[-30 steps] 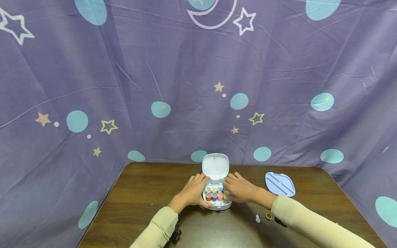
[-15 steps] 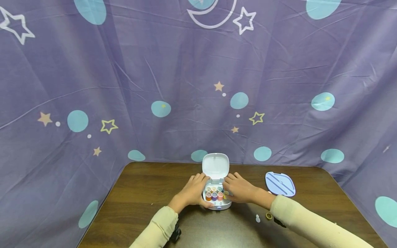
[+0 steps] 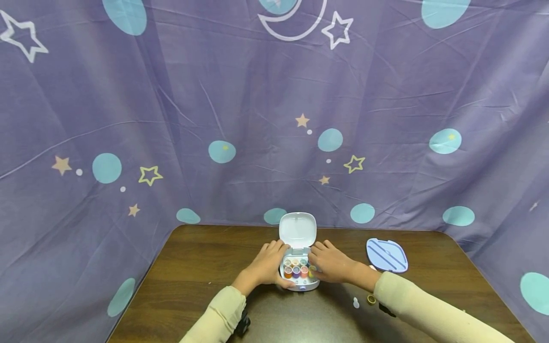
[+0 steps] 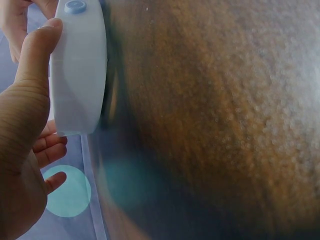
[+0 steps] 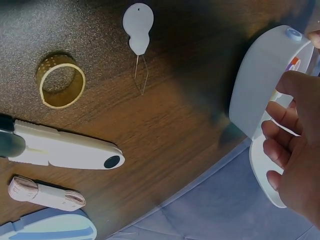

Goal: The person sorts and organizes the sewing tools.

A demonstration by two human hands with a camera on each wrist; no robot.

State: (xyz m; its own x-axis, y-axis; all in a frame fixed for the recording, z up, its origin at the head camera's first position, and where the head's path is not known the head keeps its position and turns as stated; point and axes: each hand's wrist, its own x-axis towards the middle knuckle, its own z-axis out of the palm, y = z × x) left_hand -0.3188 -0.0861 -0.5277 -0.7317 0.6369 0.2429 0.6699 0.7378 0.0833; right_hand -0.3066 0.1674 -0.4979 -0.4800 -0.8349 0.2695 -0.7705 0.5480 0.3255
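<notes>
A white sewing box (image 3: pixel 299 287) stands on the table with its lid (image 3: pixel 298 230) raised. Inside sit two rows of thread spools, among them an orange (image 3: pixel 288 271), a purple (image 3: pixel 296 272) and a pink one (image 3: pixel 304 272). My left hand (image 3: pixel 267 265) grips the box's left side, thumb (image 4: pixel 37 52) on the front rim by the blue button (image 4: pixel 75 6) and fingers around the side. At the right end, my right hand (image 3: pixel 332 263) reaches in with bent fingers, thumb and forefinger pinching the yellow thread spool (image 3: pixel 312 271), which they partly cover.
Right of the box lie a needle threader (image 5: pixel 138 27), a gold thimble ring (image 5: pixel 61 81), a long white tool (image 5: pixel 70 150) with a dark spot, a folded pink tape measure (image 5: pixel 46 194) and a blue tray (image 3: pixel 387 255). A purple curtain (image 3: pixel 266 190) hangs behind the table.
</notes>
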